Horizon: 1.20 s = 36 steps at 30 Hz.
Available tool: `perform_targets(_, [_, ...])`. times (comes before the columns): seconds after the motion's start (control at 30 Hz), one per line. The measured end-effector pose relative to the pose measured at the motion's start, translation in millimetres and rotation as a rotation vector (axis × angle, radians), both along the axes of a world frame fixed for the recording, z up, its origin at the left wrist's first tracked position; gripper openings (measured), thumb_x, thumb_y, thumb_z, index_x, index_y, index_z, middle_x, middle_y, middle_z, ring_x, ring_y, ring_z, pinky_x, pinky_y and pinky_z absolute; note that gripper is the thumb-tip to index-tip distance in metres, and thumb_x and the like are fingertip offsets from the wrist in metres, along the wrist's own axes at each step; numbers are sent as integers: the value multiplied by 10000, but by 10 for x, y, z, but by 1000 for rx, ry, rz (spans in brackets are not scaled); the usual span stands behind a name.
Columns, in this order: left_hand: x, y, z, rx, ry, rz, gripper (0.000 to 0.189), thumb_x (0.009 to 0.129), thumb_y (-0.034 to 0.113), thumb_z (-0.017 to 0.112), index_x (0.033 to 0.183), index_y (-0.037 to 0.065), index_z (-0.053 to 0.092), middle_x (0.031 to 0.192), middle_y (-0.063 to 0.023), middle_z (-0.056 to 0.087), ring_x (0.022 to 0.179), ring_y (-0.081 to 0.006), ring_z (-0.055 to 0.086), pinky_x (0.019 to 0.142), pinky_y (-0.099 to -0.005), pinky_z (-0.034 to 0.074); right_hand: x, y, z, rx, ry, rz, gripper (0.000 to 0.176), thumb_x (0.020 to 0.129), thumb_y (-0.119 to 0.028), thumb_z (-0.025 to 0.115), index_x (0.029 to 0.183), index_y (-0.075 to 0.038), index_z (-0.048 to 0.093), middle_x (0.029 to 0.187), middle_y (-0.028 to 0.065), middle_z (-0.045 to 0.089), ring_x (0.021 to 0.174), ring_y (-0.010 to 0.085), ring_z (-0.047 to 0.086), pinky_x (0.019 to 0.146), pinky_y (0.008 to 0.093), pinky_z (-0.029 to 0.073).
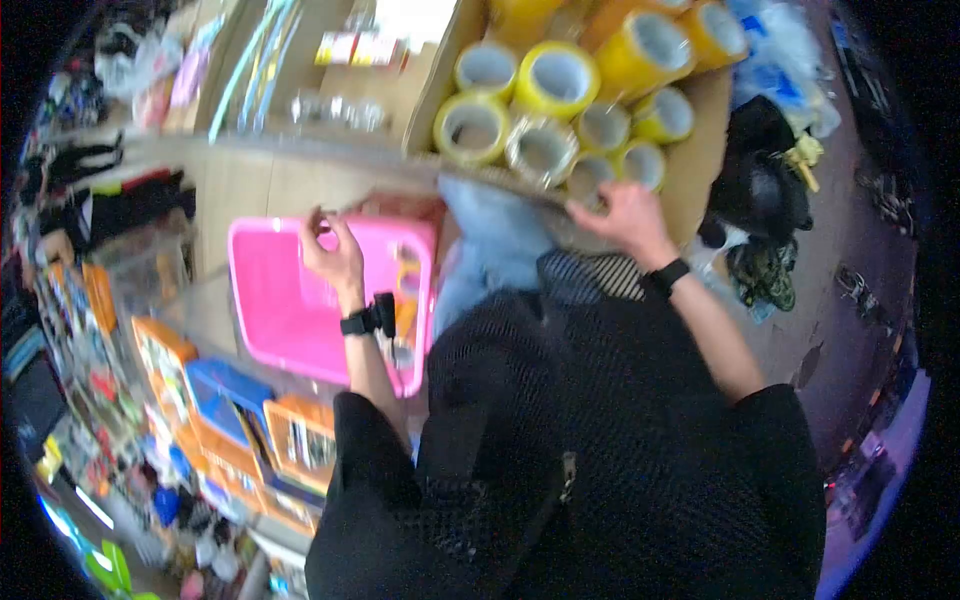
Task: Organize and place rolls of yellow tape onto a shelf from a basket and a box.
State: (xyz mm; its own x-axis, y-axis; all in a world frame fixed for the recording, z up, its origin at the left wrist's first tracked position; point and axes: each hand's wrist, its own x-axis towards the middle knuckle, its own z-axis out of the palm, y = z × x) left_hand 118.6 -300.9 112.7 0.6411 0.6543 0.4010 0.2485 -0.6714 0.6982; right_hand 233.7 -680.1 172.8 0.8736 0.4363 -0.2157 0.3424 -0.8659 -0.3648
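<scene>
My left hand (335,262) hangs over a pink plastic basket (285,345), thumb and fingers curved but apart, with nothing visible between them. Several orange-handled items (405,290) and a roll lie along the basket's right side. My right hand (628,222) grips the near rim of a cardboard box (700,165), its fingertips beside a tape roll (590,178). Yellow and clear tape rolls fill this box, some upright with their cores showing, such as a yellow roll (557,80). Dark bands circle both wrists, and the left one carries a small black device.
Left of the tape box, a divided shelf (270,172) holds small packages (360,50) and a clear-wrapped item (338,112). Orange and blue bins (228,398) stand at the lower left. Black bags (760,180) and clear plastic bags lie on the floor to the right.
</scene>
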Motion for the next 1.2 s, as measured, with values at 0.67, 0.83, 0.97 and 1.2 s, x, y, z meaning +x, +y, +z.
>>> perform_targets(0.67, [-1795,305,-3489,-688,1138,-826,584,849,309,585,1336,35,417,995,-167,642,936,-288,632,830,-374,499,-66,32,-46,-96,24,16,494,767,-510,643,702,-20,642,673,163,609,634,340,614,592,416,492])
perform_targets(0.83, [-2043,338,-4444,-816,1284,-573,590,874,426,509,1364,132,362,1042,-237,631,1036,-389,588,913,-439,447,-81,26,-61,-92,66,49,341,781,-352,652,797,-12,651,766,152,635,696,333,618,633,399,488])
perform_targets(0.97, [-1879,244,-3997,-877,1216,-461,573,872,429,509,1351,144,376,1055,-246,626,1045,-394,582,921,-441,443,-55,26,-67,-94,79,54,331,774,-341,645,810,-13,642,778,145,635,713,328,618,645,395,489])
perform_targets(1.2, [-1502,196,-3003,-692,1204,-500,598,848,414,560,1344,121,397,1060,-228,641,1046,-382,598,875,-420,472,-67,4,-132,-85,15,85,457,755,-496,653,731,-40,649,717,133,610,656,317,611,589,403,497])
